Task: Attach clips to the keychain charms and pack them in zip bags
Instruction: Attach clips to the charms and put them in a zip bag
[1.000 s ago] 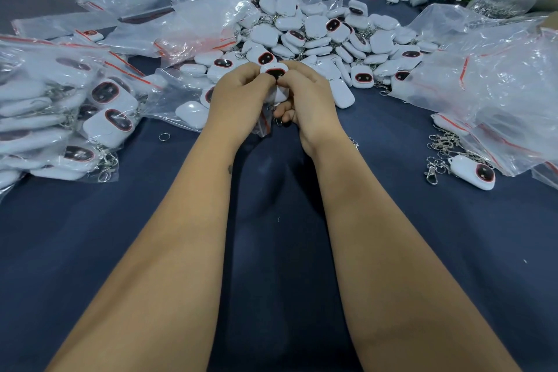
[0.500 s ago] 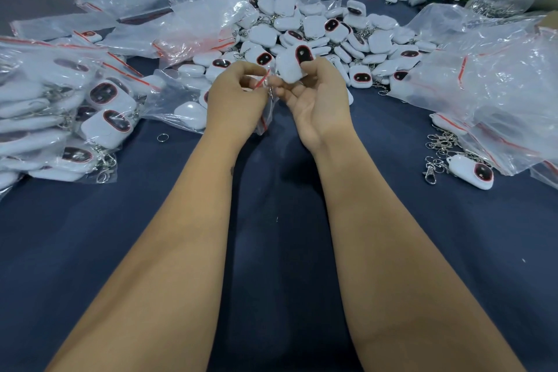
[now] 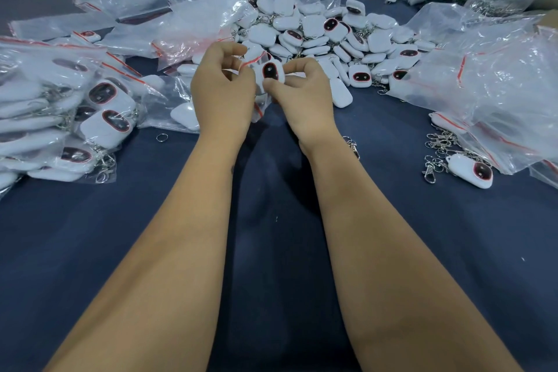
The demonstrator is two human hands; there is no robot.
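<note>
Head view: wide look down over two bare forearms reaching forward.
Tabletop (image 3: 151, 251): dark blue cloth, matte; bare stretch along the near side under and beside both forearms.
Edges: hemmed in left, right and far side by piles; far edge crowded with other clutter.
Charm heap (image 3: 332, 30): loose white rounded-square charms, glossy, some showing a dark oval face ringed in red; just beyond the hands.
Packed bags (image 3: 60, 118): clear crinkled plastic with red zip strips, charms inside, stacked at left.
Empty bags (image 3: 498, 81): limp clear plastic, red strips, heaped at right.
Left hand (image 3: 223, 93): raised off the cloth, back toward the camera, fingers curled, pinching the red-edged mouth of a zip bag (image 3: 255, 59).
Right hand (image 3: 302, 93): raised, thumb and forefinger pinching a charm (image 3: 270, 72), dark face toward the camera, at the bag's mouth.
Clips (image 3: 434, 154): small silver metal clasps, tangled near right, beside one lone charm (image 3: 471, 172).
Ring (image 3: 162, 137): thin metal loop, flat on the cloth, left of the left wrist.
</note>
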